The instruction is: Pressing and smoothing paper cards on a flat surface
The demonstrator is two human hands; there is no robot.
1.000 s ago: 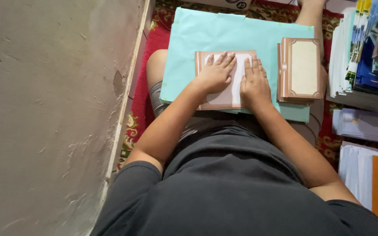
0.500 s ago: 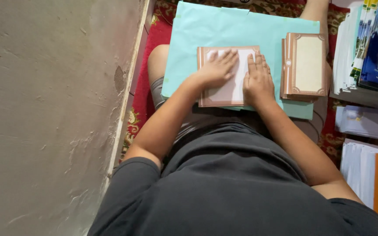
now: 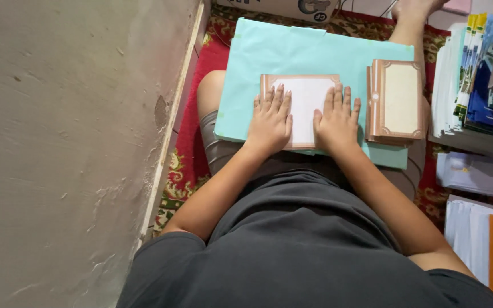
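Brown-edged white card (image 3: 304, 100) is lying on the light blue sheet (image 3: 292, 54) across the lap. Left hand (image 3: 270, 121) and right hand (image 3: 335, 121) are pressing it flat, fingers spread, gripping nothing. Smoothing seems underway; next calls for even pressure. Finished brown stack (image 3: 396, 101) is sitting just beside.

I see a brown-bordered white card (image 3: 303, 100), flat on a pale turquoise board (image 3: 292, 48), lower part covered, matching card stack (image 3: 397, 100) just beside it, on its right.

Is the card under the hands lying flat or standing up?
Flat. The card lies face up on the turquoise board, with the left hand and right hand palms down on it.
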